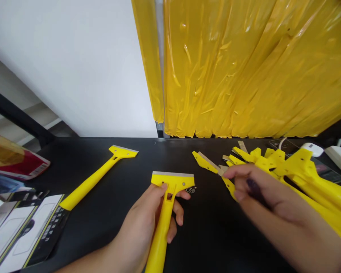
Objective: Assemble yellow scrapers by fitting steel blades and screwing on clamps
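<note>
My left hand (147, 212) is wrapped round a yellow scraper (160, 223), its metal blade edge facing away from me and its thumb near a hole in the head. To the right, my right hand (261, 193) is closed in a pinch beside small yellow head pieces and metal blades (208, 161); a dark screwdriver-like object (254, 187) shows between its fingers, too hidden to name surely. Another yellow scraper (96, 180) lies on the black table (102, 227) at the left. A pile of yellow scraper handles (324, 189) lies beyond my right hand.
Printed cards (31, 231) and a red and yellow package (14, 157) are at the left edge. Yellow plastic sheeting (244, 68) and a white panel (88, 68) stand behind the table. A white plug (312, 149) with a cable is at the right.
</note>
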A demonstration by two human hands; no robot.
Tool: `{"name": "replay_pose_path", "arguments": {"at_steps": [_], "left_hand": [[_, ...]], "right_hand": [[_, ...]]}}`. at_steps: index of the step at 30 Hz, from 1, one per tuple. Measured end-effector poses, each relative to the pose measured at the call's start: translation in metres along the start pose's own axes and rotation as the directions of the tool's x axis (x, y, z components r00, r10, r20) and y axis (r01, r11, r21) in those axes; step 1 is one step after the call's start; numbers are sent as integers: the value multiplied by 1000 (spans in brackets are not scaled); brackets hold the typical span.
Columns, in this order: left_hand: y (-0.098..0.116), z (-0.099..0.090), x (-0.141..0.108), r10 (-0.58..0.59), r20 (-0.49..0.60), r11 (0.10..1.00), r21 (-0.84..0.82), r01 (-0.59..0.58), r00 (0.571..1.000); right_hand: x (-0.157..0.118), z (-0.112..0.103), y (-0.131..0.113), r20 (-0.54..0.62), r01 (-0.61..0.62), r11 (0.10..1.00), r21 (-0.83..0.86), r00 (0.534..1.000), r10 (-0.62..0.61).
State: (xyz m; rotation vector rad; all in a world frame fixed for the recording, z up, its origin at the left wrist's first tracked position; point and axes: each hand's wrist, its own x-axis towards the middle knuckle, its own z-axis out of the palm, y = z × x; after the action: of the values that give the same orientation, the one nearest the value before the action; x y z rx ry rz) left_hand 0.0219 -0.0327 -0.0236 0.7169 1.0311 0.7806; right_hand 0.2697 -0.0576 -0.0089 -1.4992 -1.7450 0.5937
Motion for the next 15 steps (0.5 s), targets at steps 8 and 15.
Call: {"name": "replay_pose_path", "arguments": {"at_steps": [8, 15], "left_hand": [[0, 5, -1, 100, -20, 992, -78, -101, 995], [0, 2, -1, 43, 33, 995, -94, -39, 999]], "right_hand": [[2, 42, 18, 244, 322, 792, -519, 944, -224], [12, 52, 12, 336, 266, 818, -510, 937, -95]]}}
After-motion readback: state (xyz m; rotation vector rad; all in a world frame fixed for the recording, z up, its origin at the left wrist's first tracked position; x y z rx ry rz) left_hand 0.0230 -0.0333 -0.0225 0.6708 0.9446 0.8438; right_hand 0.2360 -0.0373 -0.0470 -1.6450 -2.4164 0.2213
